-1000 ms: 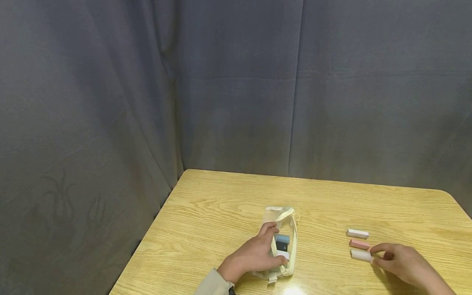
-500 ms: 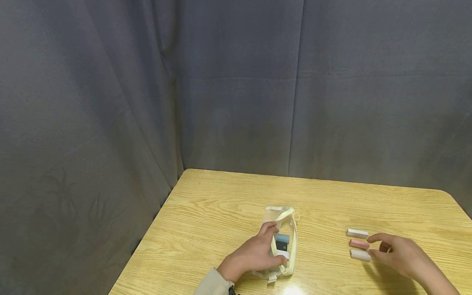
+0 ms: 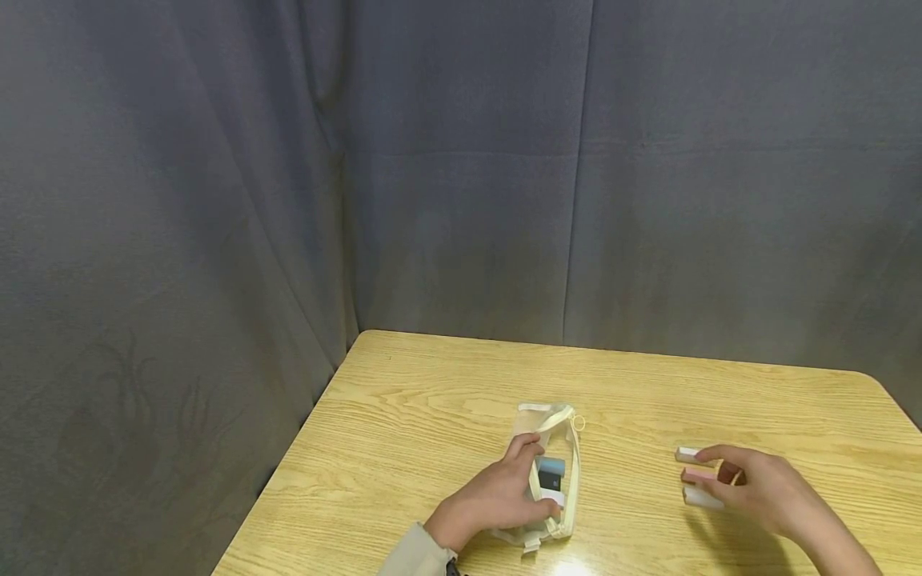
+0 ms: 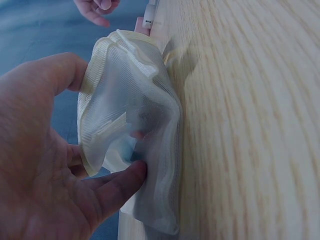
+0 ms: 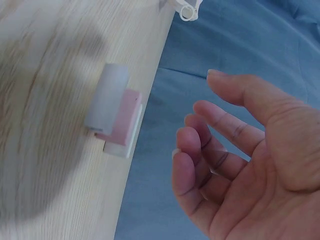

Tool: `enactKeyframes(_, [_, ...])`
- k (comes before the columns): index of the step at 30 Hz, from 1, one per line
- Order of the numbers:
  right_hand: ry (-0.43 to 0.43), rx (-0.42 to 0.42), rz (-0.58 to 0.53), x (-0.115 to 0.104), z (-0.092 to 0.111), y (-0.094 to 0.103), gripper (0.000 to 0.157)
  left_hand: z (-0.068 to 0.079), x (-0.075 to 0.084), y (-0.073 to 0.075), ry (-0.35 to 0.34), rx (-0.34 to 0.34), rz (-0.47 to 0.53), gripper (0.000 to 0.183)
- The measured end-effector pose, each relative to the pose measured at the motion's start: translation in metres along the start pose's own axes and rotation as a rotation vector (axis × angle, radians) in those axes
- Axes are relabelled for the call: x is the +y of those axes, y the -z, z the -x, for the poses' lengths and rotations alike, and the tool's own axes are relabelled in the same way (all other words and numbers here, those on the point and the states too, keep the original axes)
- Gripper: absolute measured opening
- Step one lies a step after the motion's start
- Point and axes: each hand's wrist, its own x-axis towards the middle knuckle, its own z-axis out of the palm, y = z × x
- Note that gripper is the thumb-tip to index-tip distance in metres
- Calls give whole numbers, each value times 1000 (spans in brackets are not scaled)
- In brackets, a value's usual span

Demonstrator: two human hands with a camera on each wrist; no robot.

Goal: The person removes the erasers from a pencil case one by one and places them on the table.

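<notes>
My left hand (image 3: 493, 496) grips the edge of a pale mesh zip pouch (image 3: 573, 488), its fingers and thumb holding the mouth apart. Through the opening show a blue block (image 3: 552, 466), a black one (image 3: 550, 481) and a white one (image 3: 553, 498). In the left wrist view the mesh wall (image 4: 162, 117) bulges between thumb and fingers. To the right lie three small oblong blocks in a row: far white (image 3: 687, 454), pink (image 3: 697, 474) and near white (image 3: 701, 498). Over their right ends hovers my right hand (image 3: 767, 488), bent fingers apart from the thumb; the right wrist view shows nothing held.
A wood-grain table (image 3: 432, 384) carries everything, with grey-blue curtains (image 3: 461, 200) behind it and at the left. A ring-shaped zip pull (image 3: 579, 423) sticks out at the pouch's far right corner. Wood surface lies between the pouch and the row of blocks.
My right hand has left the near white block and moved up and left over the row, with thumb and fingers spread wider. The left hand and pouch have stayed put.
</notes>
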Motion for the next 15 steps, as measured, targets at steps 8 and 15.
enactKeyframes(8, [35, 26, -50, -11, -4, -6, 34, 0, 0, 0, -4, 1, 9, 82])
enactKeyframes(15, [51, 8, -75, -16, -7, -8, 34, 1, 1, 0, 6, -4, 28, 82])
